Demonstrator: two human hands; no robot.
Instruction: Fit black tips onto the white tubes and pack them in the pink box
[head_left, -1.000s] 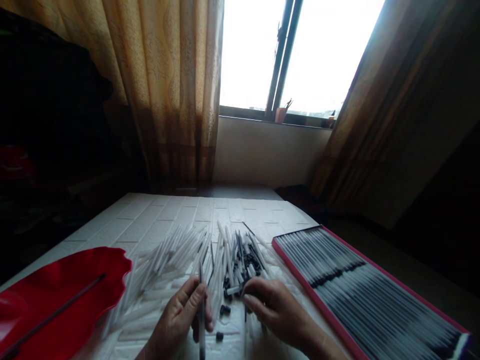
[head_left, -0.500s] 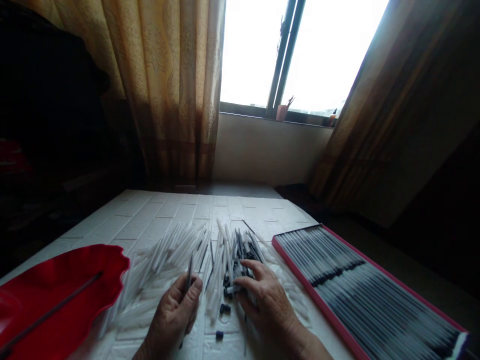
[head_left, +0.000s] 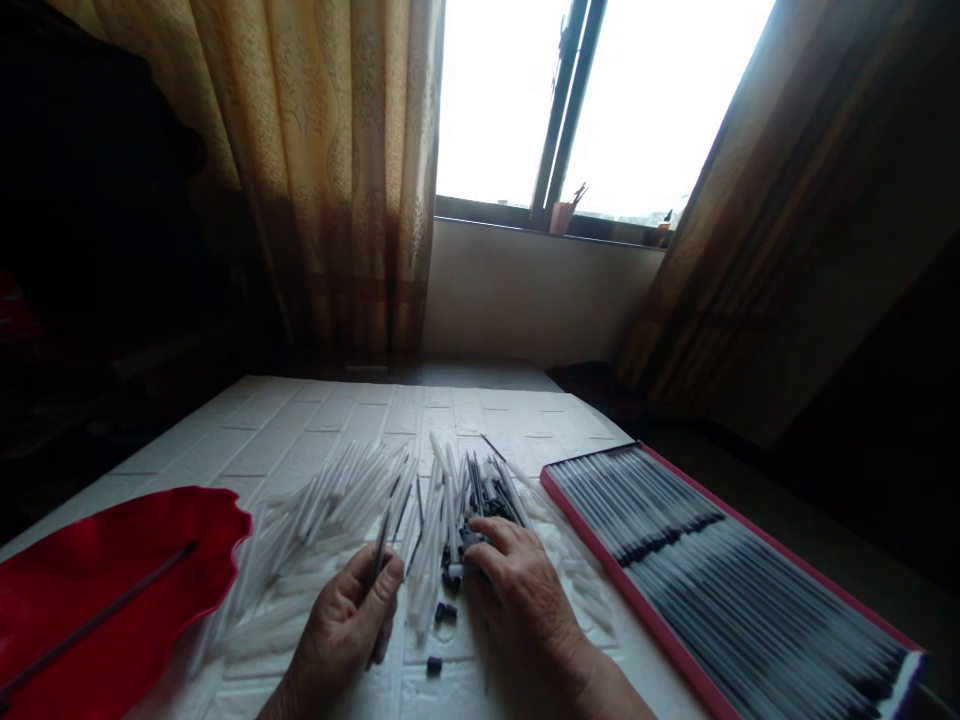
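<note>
My left hand (head_left: 349,615) is closed around a slim dark pen (head_left: 381,545), which stands almost upright with its tip above the thumb. To the right, my right hand (head_left: 521,580) reaches into a pile of small black caps (head_left: 450,575), its fingers bent. A small pale piece shows by those fingertips; whether they grip it I cannot make out. Behind that hand lie thin black refills (head_left: 474,480). Clear white pen barrels (head_left: 345,500) are heaped beyond my left hand, and more barrels (head_left: 427,580) lie between both hands. A loose black cap (head_left: 434,665) sits near the front.
A red wavy-edged dish (head_left: 202,590) with a long thin rod (head_left: 112,620) on it stands at the left. A pink-rimmed tray (head_left: 600,545) on the right holds rows of pens (head_left: 750,590). Everything lies on a white brick-patterned table (head_left: 315,415) below a curtained window.
My right hand has closed its fingers somewhat and sunk further into the black caps. My left hand keeps the pen in nearly the same place. The view has shifted slightly.
</note>
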